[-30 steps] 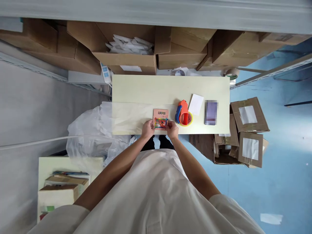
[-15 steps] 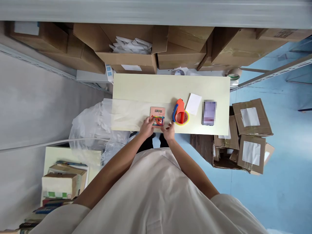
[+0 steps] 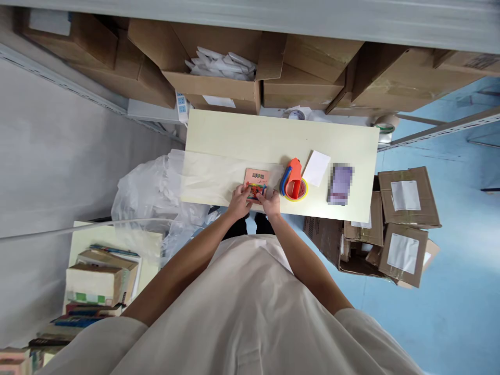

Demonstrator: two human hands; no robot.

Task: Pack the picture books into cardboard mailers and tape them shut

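A small pink book [image 3: 255, 176] with a colourful picture on its cover lies near the front edge of the pale table [image 3: 234, 133]. My left hand [image 3: 239, 202] grips its lower left side, with the thumb on the cover. At the lower right corner, my right hand [image 3: 271, 203] closes on the book, thumb also over the cover. Under the book, a strip of translucent plastic wrap [image 3: 211, 174] runs in from the left. An orange tape dispenser [image 3: 296, 169] with a blue handle and a yellow-edged roll sits just right of my right hand.
Right of the dispenser lie a white card [image 3: 317, 167] and a blurred purple item [image 3: 340, 185]. Cardboard boxes [image 3: 300, 94] line the shelf behind the table. More boxes [image 3: 408, 198] are stacked on the floor at right. Bunched plastic [image 3: 144, 187] hangs at left.
My right hand has moved from beside the book onto its lower right corner. My left hand keeps its hold. The whole view has tilted slightly.
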